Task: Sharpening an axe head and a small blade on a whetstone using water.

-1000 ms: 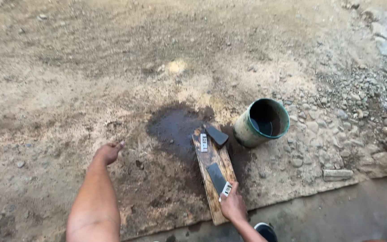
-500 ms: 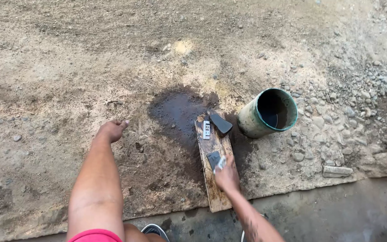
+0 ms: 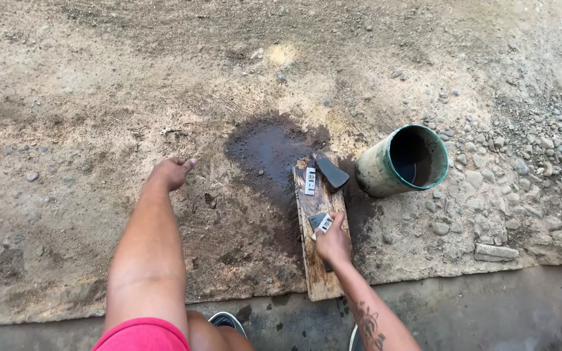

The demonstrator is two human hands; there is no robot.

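My right hand (image 3: 333, 240) presses a small flat metal blade (image 3: 324, 223) down on a dark stone (image 3: 317, 221) that lies on the wet plank (image 3: 320, 273); the fingers are closed over the blade, holding it flat. My left hand (image 3: 169, 174) is planted on the dirt (image 3: 86, 130) well out to the side, fingers loosely curled and holding nothing, taking my weight. To do this well, I judge, the blade should stay flat against the stone with even pressure, and my fingertips should keep off its edge. Just beyond my right hand a second small blade (image 3: 310, 181) and another dark stone (image 3: 332, 173) lie at the far end of the plank, close enough to be knocked. Further right a green bucket (image 3: 385, 175) lies tipped on gravel (image 3: 521, 169), a little water inside. A dark wet patch (image 3: 268, 149) spreads ahead of the plank.
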